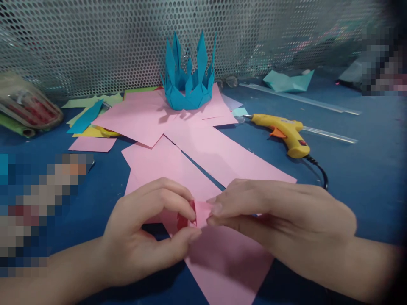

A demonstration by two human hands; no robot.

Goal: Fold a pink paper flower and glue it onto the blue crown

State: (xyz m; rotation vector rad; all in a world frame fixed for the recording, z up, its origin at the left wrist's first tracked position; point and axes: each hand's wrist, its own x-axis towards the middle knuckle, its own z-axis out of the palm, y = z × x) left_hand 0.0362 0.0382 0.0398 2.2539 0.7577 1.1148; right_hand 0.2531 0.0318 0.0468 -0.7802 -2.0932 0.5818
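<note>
Pink paper (201, 213), small and creased, pinched between both hands' fingers (187, 212).

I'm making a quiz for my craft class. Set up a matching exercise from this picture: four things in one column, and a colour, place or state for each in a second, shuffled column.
Things
1. paper crown
2. glue gun
3. folded pink piece
4. glue stick

Descriptions
A. yellow, with a black cable
B. blue, standing upright on the pink sheets
C. pinched between the left hand and the right hand
D. see-through, lying flat near the mesh wall

Right pairs: 1-B, 2-A, 3-C, 4-D
</note>
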